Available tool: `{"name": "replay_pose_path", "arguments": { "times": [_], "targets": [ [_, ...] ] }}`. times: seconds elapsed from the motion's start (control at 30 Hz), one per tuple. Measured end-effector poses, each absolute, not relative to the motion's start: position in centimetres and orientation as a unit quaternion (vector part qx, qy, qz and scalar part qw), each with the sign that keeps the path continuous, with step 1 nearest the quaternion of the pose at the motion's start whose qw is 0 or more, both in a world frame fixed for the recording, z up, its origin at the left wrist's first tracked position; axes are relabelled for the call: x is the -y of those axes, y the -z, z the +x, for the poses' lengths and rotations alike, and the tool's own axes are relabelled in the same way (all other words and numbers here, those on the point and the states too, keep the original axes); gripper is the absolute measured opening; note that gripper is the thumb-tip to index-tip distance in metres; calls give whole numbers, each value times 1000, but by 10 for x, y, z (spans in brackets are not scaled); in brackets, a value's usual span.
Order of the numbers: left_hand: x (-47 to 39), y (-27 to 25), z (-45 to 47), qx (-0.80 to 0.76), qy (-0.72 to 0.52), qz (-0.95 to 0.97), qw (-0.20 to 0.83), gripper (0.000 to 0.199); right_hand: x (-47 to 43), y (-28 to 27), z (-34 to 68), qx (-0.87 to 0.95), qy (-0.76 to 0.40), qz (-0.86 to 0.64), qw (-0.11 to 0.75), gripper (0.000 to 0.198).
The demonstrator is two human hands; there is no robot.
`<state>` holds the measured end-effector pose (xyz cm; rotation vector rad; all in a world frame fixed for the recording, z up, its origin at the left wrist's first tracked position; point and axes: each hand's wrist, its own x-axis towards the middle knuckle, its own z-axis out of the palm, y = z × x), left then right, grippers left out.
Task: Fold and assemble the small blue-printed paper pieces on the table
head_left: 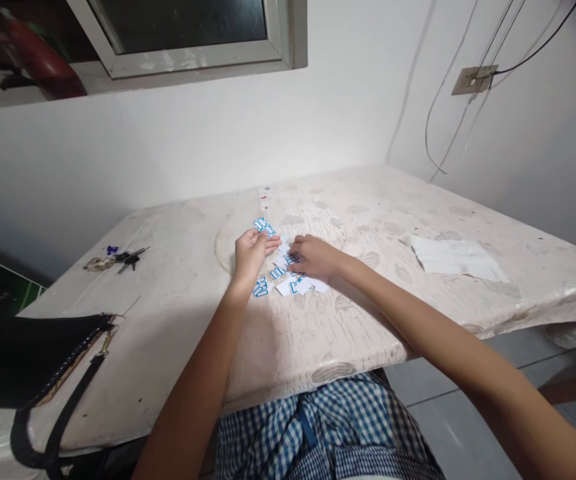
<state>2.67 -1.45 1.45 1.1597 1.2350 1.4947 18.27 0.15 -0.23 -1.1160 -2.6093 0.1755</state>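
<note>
Small white paper pieces with blue outlined printing lie in a loose pile [301,285] on the table in front of me. My left hand [255,253] is at the pile's left, fingers pointing right, its thumb against a blue-printed paper piece [264,225] that sticks out past the fingers. To its right, my right hand [313,257] reaches down with curled fingers onto a paper piece [292,259] at the pile's upper edge. Its fingertips partly cover that piece. Another printed piece [261,287] lies below my left wrist, near the forearm.
A patterned plastic cover lies over the table [368,227]. Keys [129,259] are at the left, and a black bag [38,353] with a strap is at the near left. A white torn sheet [455,259] lies right. The wall has an outlet [473,80] with hanging cables.
</note>
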Motion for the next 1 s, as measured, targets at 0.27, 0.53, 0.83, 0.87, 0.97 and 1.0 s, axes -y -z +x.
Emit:
{"name": "replay_pose_path", "arguments": {
  "times": [0.27,0.53,0.83,0.87,0.97,1.0],
  "targets": [
    [14,-14,26,-502,-590,462,432,5,1,6,175,904,-4,-403,143,30],
    [17,-12,32,-534,-540,471,449,3,-2,-2,182,806,-40,-454,377,21],
    [22,-12,39,-510,-488,502,500,7,4,5,173,817,-15,-348,461,19],
    [22,-12,39,-509,-487,503,500,6,5,6,172,819,-11,-347,457,18],
    [22,-11,38,-506,-480,512,501,5,4,6,171,828,-12,-342,445,17],
    [22,-11,38,-504,-478,516,501,6,4,7,171,832,-17,-339,440,17]
  ]
}}
